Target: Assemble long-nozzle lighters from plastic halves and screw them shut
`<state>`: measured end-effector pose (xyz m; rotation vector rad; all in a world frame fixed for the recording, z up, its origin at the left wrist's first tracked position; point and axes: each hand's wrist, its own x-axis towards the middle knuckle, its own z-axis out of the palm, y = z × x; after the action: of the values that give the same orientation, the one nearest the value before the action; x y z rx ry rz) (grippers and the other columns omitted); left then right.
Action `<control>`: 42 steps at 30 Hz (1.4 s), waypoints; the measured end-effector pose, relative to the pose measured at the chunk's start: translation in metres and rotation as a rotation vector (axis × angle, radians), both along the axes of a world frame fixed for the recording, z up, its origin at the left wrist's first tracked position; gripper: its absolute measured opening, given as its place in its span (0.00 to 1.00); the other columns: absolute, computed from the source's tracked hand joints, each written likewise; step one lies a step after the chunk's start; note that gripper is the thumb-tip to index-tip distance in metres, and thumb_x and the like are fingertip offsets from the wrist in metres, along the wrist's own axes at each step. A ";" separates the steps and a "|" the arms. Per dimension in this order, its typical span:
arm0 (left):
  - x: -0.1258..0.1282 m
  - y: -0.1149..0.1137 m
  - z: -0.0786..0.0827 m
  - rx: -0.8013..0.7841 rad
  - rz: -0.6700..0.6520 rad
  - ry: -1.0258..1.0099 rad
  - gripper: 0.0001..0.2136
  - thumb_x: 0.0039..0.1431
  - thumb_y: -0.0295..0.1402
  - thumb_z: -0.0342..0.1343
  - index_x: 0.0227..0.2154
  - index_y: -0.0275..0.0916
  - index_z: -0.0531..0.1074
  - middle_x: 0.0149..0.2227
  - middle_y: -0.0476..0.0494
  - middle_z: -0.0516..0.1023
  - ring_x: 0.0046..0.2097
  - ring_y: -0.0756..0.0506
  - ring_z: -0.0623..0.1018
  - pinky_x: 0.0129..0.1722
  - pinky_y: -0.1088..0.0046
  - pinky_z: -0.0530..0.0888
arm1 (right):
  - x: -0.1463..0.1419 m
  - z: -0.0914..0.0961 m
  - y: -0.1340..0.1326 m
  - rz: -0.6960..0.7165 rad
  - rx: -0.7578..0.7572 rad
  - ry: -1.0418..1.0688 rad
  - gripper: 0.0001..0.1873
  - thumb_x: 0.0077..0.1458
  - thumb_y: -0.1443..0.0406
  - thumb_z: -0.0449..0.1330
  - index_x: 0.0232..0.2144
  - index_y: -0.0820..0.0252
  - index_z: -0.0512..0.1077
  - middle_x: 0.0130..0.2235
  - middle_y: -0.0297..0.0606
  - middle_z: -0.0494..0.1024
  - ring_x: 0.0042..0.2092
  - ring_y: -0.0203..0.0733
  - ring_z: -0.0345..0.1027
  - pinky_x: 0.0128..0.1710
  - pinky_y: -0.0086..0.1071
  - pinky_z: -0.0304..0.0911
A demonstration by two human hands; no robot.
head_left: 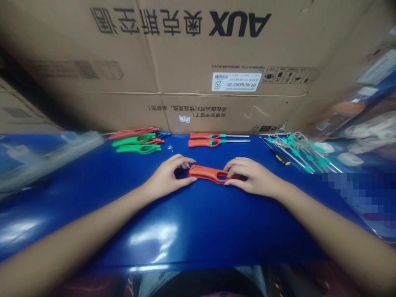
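An orange plastic lighter handle shell (206,173) lies flat on the blue table (198,222) between my hands. My left hand (168,177) curls its fingers around the shell's left end. My right hand (252,176) pinches the right end, thumb and fingers closed over the trigger opening. Both hands rest on the table surface.
Two assembled orange lighters with metal tubes (218,139) lie behind the hands. Green and orange handle shells (137,141) are piled at the back left. A screwdriver (280,156) and a heap of metal tubes with teal parts (301,154) sit at the right. A large cardboard box (198,62) stands behind the table.
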<state>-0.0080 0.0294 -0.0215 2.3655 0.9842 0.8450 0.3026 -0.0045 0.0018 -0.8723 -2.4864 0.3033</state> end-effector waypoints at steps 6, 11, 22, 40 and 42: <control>-0.001 0.000 -0.002 -0.023 -0.001 0.014 0.23 0.58 0.41 0.66 0.54 0.42 0.72 0.50 0.42 0.78 0.47 0.44 0.78 0.51 0.62 0.77 | -0.005 0.003 -0.005 -0.264 -0.031 0.195 0.12 0.66 0.58 0.59 0.33 0.57 0.77 0.35 0.39 0.83 0.34 0.40 0.75 0.36 0.34 0.68; 0.000 -0.001 -0.003 -0.040 -0.002 0.008 0.22 0.57 0.41 0.66 0.53 0.42 0.73 0.50 0.42 0.80 0.48 0.43 0.79 0.53 0.60 0.77 | -0.001 -0.002 0.000 -0.502 -0.104 0.315 0.18 0.62 0.53 0.61 0.27 0.59 0.76 0.23 0.35 0.77 0.24 0.37 0.65 0.25 0.31 0.60; 0.000 0.001 -0.002 -0.022 -0.030 0.006 0.20 0.58 0.38 0.65 0.53 0.41 0.74 0.49 0.42 0.81 0.49 0.42 0.79 0.52 0.60 0.76 | -0.002 0.002 -0.006 -0.233 -0.213 0.103 0.18 0.65 0.57 0.56 0.26 0.59 0.71 0.25 0.34 0.74 0.26 0.35 0.64 0.28 0.30 0.57; 0.002 -0.007 0.006 0.072 -0.114 0.074 0.17 0.60 0.44 0.65 0.48 0.42 0.76 0.48 0.43 0.78 0.51 0.42 0.76 0.55 0.60 0.72 | -0.001 0.006 -0.009 -0.163 -0.126 -0.187 0.13 0.62 0.56 0.62 0.45 0.55 0.72 0.46 0.38 0.75 0.37 0.38 0.70 0.35 0.31 0.61; 0.005 -0.013 0.010 0.073 -0.149 0.093 0.16 0.62 0.43 0.64 0.48 0.42 0.76 0.48 0.43 0.78 0.51 0.42 0.75 0.54 0.61 0.71 | -0.003 0.005 -0.010 -0.142 -0.137 -0.174 0.12 0.63 0.58 0.61 0.47 0.55 0.72 0.49 0.38 0.74 0.39 0.39 0.71 0.37 0.32 0.63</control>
<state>-0.0031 0.0164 -0.0113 2.5244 0.8123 0.7315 0.3000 -0.0144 0.0069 -1.1714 -2.5680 0.3666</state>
